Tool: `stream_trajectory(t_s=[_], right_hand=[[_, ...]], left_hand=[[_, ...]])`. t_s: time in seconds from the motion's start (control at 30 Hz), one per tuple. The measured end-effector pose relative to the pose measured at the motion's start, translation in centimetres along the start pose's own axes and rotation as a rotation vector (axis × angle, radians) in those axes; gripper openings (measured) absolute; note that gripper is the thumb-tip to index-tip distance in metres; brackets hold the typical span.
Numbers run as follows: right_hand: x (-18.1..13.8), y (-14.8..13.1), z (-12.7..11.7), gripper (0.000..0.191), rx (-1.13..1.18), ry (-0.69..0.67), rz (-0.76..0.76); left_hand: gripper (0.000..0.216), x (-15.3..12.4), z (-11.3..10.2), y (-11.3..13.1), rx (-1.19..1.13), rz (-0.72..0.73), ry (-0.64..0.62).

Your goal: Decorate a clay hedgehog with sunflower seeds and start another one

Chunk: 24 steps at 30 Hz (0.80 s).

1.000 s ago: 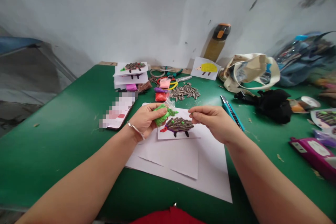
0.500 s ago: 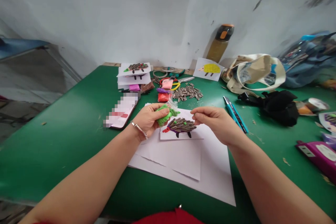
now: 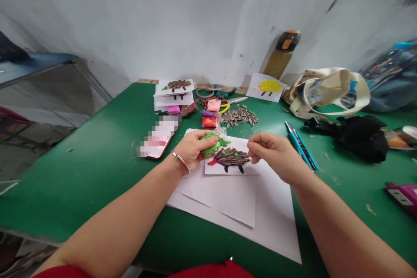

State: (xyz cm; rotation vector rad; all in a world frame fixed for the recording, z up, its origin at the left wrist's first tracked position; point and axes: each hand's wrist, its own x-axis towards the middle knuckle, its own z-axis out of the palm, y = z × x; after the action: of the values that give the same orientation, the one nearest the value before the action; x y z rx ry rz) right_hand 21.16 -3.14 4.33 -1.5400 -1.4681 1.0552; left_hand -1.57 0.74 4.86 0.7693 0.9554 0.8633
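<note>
Green modelling clay [image 3: 211, 144], partly in a clear wrapper, is gripped in my left hand [image 3: 194, 150] above the left edge of a hedgehog card [image 3: 232, 170]. The hedgehog has a red clay face, black legs and a back of striped sunflower seeds with small green bits on it. To the right of the card, my right hand [image 3: 267, 153] is closed with thumb and fingertips pinched; whatever lies between them is too small to make out. White paper sheets [image 3: 237, 202] lie beneath the card.
Behind the card are a sunflower seed pile [image 3: 240, 116], red clay packet [image 3: 210, 121] and scissors [image 3: 236, 100]. A phone [image 3: 160, 137] lies left, blue utility knives [image 3: 301, 145] right. Further back stand a yellow hedgehog card [image 3: 266, 87], a bottle [image 3: 280, 54] and a cloth bag [image 3: 335, 91].
The whole view has shifted, so everything sits slightly further right. My right hand has moved a little away from the left one; the left still holds the green clay.
</note>
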Motion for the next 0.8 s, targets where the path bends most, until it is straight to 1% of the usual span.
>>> stream_trajectory(t_s=[0.07,0.17,0.23,0.33,0.43,0.53,0.63,0.73,0.8], right_hand=[[0.2,0.3,0.2,0.019,0.047,-0.006,0.002],[0.2,0.6,0.4,0.019,0.073,-0.017,0.007],[0.1,0.5,0.4,0.016,0.044,-0.032,0.019],[-0.1,-0.1,0.2,0.025,-0.071,-0.045,0.037],[-0.1,-0.5,-0.1,0.027,-0.164,0.005,0.013],[0.0,-0.5,-0.3,0.021,-0.180,0.021,-0.039],[0.2,-0.1,-0.3,0.015,-0.146,-0.036,-0.054],[0.0,-0.1,-0.1,0.018,-0.128,-0.053,-0.021],[-0.1,-0.4,0.0,0.021,-0.169,-0.057,0.010]], left_hand=[[0.031,0.0,0.0,0.0,-0.007,0.006,-0.002],[0.031,0.0,0.0,0.0,-0.016,0.010,-0.001],[0.031,0.0,0.0,0.0,-0.011,0.005,0.000],[0.031,0.1,-0.1,0.0,0.004,-0.004,-0.004],[0.033,0.2,-0.2,0.0,0.005,-0.002,-0.005],[0.032,0.2,-0.2,0.1,0.008,0.006,-0.002],[0.034,0.2,-0.2,0.2,0.007,0.016,-0.010],[0.035,0.2,-0.2,0.2,0.002,0.024,-0.019],[0.037,0.2,-0.2,0.2,-0.001,0.014,-0.007]])
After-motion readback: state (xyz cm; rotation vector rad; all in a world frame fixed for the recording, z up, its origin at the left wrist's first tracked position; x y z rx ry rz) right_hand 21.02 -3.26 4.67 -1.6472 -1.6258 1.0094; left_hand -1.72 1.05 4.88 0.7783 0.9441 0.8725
